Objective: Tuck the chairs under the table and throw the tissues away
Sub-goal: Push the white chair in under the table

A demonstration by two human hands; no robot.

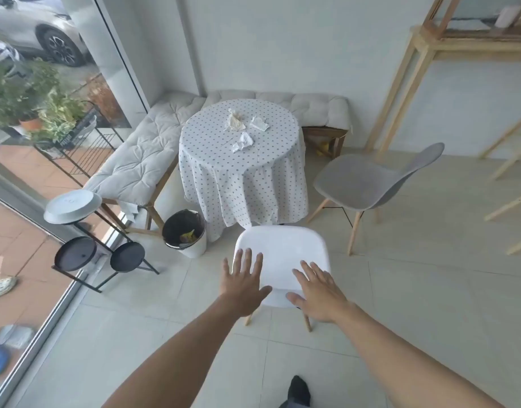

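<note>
A round table [241,178] under a dotted white cloth stands in the corner. Three crumpled tissues lie on top: one at the back [234,122], one to its right [259,123], one nearer me [243,141]. A white chair [279,245] stands just in front of the table with its back toward me. My left hand [243,282] and my right hand [316,293] hover over the chair's back edge, fingers spread, holding nothing. A grey chair [368,181] stands pulled out to the table's right. A white bin [185,232] with a dark liner sits left of the white chair.
A cushioned bench [141,160] wraps the corner behind and left of the table. A black metal plant stand [85,248] with round trays stands by the glass wall at left. Wooden shelving [424,54] rises at right. Pale tiled floor lies around me.
</note>
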